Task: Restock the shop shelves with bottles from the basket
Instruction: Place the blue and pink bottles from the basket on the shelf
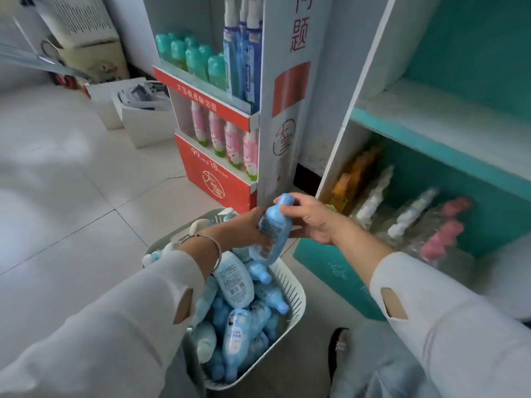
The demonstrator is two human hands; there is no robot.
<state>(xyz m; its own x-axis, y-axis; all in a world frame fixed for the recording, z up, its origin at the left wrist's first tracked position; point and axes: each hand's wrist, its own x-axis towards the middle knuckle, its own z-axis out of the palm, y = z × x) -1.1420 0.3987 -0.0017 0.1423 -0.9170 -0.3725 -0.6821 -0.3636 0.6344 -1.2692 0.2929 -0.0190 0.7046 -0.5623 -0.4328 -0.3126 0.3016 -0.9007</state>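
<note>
The teal shelf (pixel 431 130) stands at right, with wrapped bottles lying in its lower bay. The white basket (pixel 293 285) sits on the floor, full of blue bottles. One blue bottle (pixel 274 228) is tilted above the basket, cap uppermost. The left hand (pixel 247 225) grips its body. The right hand (pixel 311 218) holds its cap end.

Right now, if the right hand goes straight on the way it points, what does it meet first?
The right hand grips the blue bottle, held with the left hand. Beyond it, probably the base of the red display stand; depth is unclear.
</note>
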